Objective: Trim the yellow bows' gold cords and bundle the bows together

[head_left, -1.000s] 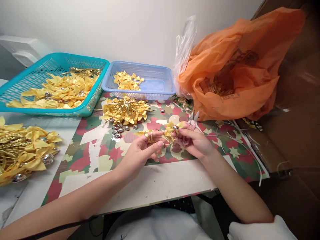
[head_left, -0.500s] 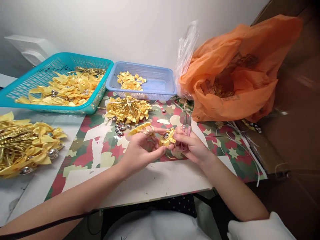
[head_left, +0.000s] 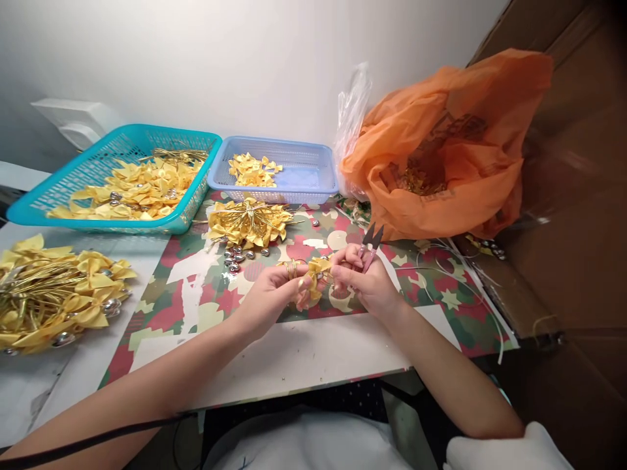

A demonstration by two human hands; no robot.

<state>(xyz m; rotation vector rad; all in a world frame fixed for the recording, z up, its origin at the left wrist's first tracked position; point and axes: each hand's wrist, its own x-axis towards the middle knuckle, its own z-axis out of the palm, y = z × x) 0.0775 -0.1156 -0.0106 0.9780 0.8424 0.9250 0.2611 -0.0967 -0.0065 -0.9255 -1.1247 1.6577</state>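
Note:
Between my two hands is a yellow ribbon bow (head_left: 318, 271) with gold cord. My left hand (head_left: 274, 294) pinches its left side, and gold cord loops round the fingers. The fingertips of my right hand (head_left: 369, 281) meet the bow's right side. Small scissors (head_left: 371, 247) with pink handles are tucked in that same hand, blades pointing up and away. Just beyond lies a bundle of yellow bows (head_left: 251, 220) tied with gold cord, with several silver bells (head_left: 234, 258) in front of it.
A teal basket (head_left: 183, 215) of bows stands at the back left, beside a blue basket (head_left: 321, 194) with fewer bows. Another bow bundle (head_left: 63, 294) lies at the left. An orange bag (head_left: 441, 222) stands at the right, near white strips (head_left: 482, 300) and cardboard (head_left: 578, 261).
Both hands have turned a little, and the bow between them has shifted left. The scissors have tilted to the right with my right hand. The whole view has moved slightly.

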